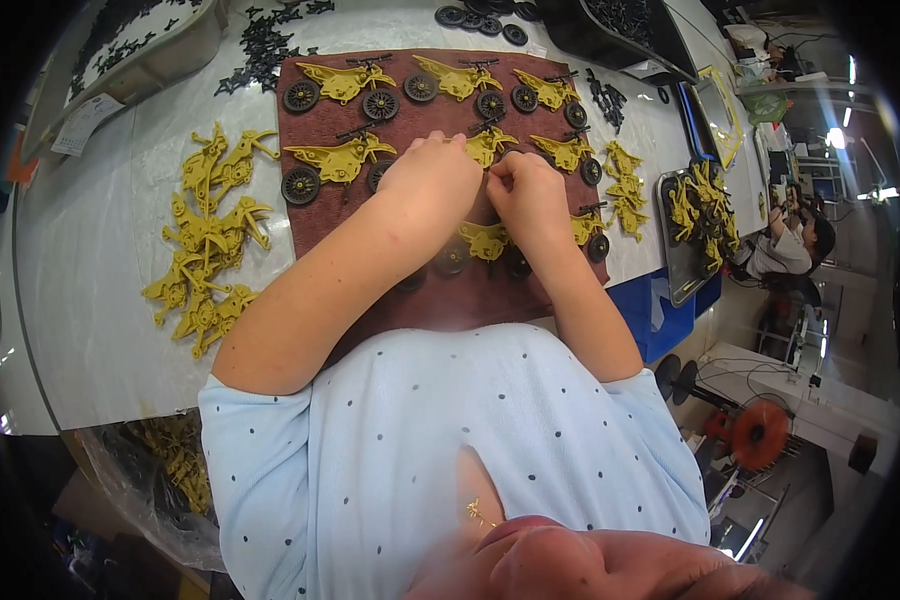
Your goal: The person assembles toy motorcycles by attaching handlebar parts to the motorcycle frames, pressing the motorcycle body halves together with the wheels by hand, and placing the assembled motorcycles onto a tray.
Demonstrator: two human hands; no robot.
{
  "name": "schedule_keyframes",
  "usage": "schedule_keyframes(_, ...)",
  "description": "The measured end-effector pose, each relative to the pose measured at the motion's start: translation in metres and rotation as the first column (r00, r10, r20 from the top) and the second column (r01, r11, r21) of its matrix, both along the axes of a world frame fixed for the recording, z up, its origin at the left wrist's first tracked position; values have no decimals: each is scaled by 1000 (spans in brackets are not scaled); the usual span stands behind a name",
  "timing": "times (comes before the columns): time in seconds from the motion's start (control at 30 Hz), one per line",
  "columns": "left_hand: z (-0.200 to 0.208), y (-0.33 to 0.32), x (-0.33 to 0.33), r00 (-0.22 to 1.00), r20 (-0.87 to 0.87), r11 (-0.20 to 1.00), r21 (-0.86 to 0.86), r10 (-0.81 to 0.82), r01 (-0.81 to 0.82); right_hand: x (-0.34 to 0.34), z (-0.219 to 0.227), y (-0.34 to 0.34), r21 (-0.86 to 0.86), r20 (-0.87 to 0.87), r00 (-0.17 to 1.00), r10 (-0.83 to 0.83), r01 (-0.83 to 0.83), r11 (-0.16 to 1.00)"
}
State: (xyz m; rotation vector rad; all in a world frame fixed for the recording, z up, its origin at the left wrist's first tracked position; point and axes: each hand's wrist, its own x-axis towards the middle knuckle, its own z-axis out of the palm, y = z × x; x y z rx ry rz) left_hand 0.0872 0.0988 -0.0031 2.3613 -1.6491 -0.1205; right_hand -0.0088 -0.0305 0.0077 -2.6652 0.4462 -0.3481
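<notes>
Several yellow toy motorcycles with black wheels and handlebars lie in rows on a dark red cloth (355,215). My left hand (436,172) is bent over the rear of the middle-row toy motorcycle (487,147), its fingers closed on it and partly hidden. Just right of it, my right hand (528,190) is closed in a pinch beside the same motorcycle's lower edge. Whatever is between those fingertips is hidden. Nearest my right hand on the far side is another toy motorcycle (564,153). Below my wrists lies a front-row toy motorcycle (484,240), partly covered.
Yellow plastic body parts (210,235) are heaped on the left; a smaller row of yellow parts (625,190) lies right of the cloth. Black parts (265,50) and black wheels (480,22) sit at the back. A tray of yellow parts (695,225) stands at the right edge.
</notes>
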Motion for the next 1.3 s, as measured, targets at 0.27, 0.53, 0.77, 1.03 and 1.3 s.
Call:
schedule_keyframes(0.27,4,1,-1,1000,-24,1000,31,0,0,-2,-7,8,-100,-27,1000,-1,-1,995)
schedule_keyframes(0.53,22,0,-2,1000,-9,985,173,-29,30,7,-7,17,-211,-248,968,-36,-18,977)
schedule_keyframes(0.77,8,-1,-10,996,85,993,119,12,-22,16,1,8,65,-173,978,-119,132,989)
schedule_keyframes(1.03,4,-5,-4,1000,-9,983,184,19,-17,12,30,-16,379,-413,906,-95,266,886)
schedule_keyframes(1.3,2,-2,-2,998,52,988,155,-26,17,11,21,-12,279,-343,937,-65,168,945)
